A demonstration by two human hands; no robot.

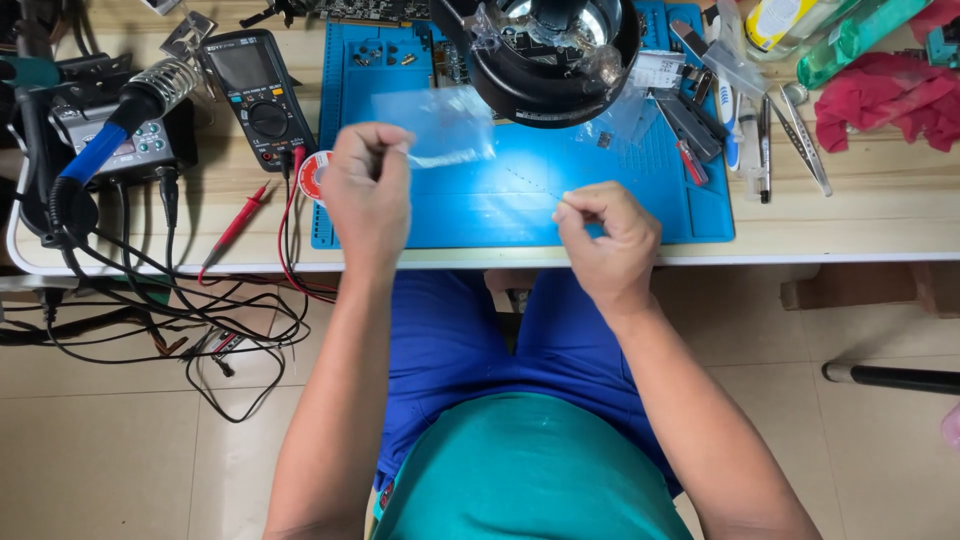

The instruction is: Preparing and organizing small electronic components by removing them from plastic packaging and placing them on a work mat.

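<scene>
My left hand (pixel 368 188) is raised over the left part of a blue work mat (pixel 520 210), its fingers pinched on a small clear plastic bag (pixel 440 125) that hangs above the mat. My right hand (pixel 608 235) hovers over the mat's front edge with fingers pinched together; whatever sits between the fingertips is too small to make out. A row of tiny parts (pixel 530 182) lies on the mat between the two hands.
A black ring-lit magnifier (pixel 545 50) hangs over the mat's back. A multimeter (pixel 258 95) with red probe leads, a solder reel (pixel 313 175) and a soldering station (pixel 110 140) stand at left. Tweezers and tools (pixel 760 130) and a red cloth (pixel 885 100) lie at right.
</scene>
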